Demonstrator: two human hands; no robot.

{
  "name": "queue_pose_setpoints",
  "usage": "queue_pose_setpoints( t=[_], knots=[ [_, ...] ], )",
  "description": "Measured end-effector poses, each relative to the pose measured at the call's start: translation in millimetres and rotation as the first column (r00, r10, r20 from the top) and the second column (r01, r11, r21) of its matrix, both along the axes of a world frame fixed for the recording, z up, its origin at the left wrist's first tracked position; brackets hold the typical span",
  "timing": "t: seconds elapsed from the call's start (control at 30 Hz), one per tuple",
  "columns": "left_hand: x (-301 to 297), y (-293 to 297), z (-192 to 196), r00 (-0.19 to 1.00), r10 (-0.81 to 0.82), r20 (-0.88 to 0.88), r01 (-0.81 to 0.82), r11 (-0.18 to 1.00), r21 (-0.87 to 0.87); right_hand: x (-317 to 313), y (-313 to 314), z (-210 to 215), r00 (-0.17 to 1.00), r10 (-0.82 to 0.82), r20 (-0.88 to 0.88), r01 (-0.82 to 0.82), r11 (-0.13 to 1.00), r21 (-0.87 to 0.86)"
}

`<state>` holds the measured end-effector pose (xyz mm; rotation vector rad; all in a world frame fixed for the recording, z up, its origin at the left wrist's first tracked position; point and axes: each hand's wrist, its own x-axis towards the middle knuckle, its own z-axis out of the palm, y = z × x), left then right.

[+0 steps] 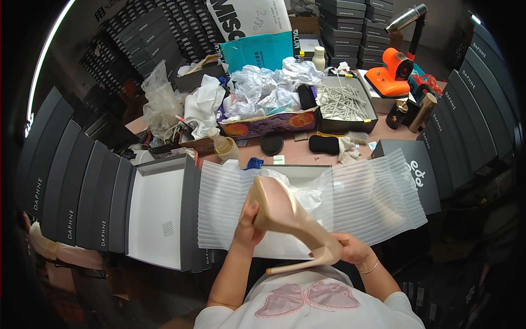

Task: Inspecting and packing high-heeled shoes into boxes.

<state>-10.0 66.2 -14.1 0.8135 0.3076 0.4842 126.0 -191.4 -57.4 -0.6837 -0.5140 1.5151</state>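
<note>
While holding a beige high-heeled pump [307,230] up in front of the torso, wrapping the forepart with the left grip [249,226] and closing the right grip [355,249] on the back of the heel end. Not wide on either side; both on the same pump. Can't tell finger placement behind it. Tilted: toe up and to the left, heel end low and to the right, thin stiletto pointing back left in front of the white shirt [274,318]. Wearing a thin bracelet [373,267] on the right wrist. Just beyond the pump and partly hidden by it: open shoebox [298,172] with white tissue paper [309,198]. Spread to both sides of that: translucent ribbed foam wrap [378,200]; can't tell if one sheet or two. At left, standing on edge: open white-lined box half [159,205], next to a row of dark grey shoeboxes [82,186]. At right: dark grey box [429,189] partly behind the foam, then a tall bank of shoeboxes [466,109]. Across the pink surface [296,158]: cream bottle [224,147], round black disc [272,145], black pad [323,144]. Behind those: purple printed carton [274,125] heaped with crumpled white paper [257,85], just beside a black-sided tray [350,126] of loose white sticks [345,101]. Farther right: orange device [388,74], near a dark jar [396,114] and a brownish cylinder [423,112].
</note>
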Motion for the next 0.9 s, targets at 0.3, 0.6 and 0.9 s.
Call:
queue_pose_setpoints(
  t=[0.3,0.6,0.9],
  knots=[
    [41,44,63,0.897,0.211,-0.389,0.303,0.347,0.888,18,-23,38,0.932,-0.341,-0.122,0.359,0.915,0.184],
    [133,24,-58,0.633,0.008,-0.774,0.750,-0.253,0.611,26,-50,29,0.709,-0.703,-0.046,0.700,0.695,0.167],
    [97,97,97,0.924,0.309,-0.224,0.345,-0.429,0.835,36,-46,40,0.740,-0.660,0.126,0.623,0.745,0.239]
  ],
)
